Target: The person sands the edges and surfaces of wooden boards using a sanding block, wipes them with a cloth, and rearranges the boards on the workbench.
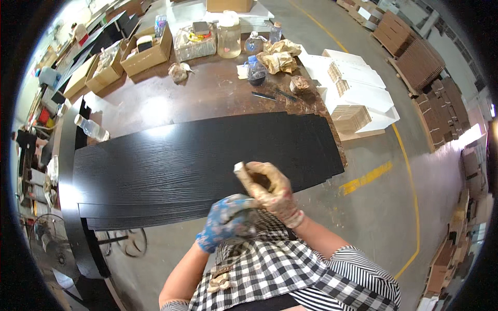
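Note:
Over the near edge of a long black panel [207, 150], my two gloved hands meet. My right hand [274, 193] wears a cream glove with red and brown stains. Its fingers curve over, with a dark hollow between them and a straight, white-tipped part that looks like the thumb. My left hand [228, 220], in a blue patterned glove, has its fingers drawn together against the lower part of the right hand. Whatever lies between those fingers is hidden. More black panels lie stacked under the top one, their edges showing at the near side and right end.
A clear bottle [92, 128] lies at the panel's left end. Farther back on the brown table [212, 88] are a blue-capped bottle [256, 72], crumpled brown paper [280, 56], a large jar [229, 39] and cardboard boxes [147, 52]. White cartons [358, 93] stand right; a fan [54, 249] stands left.

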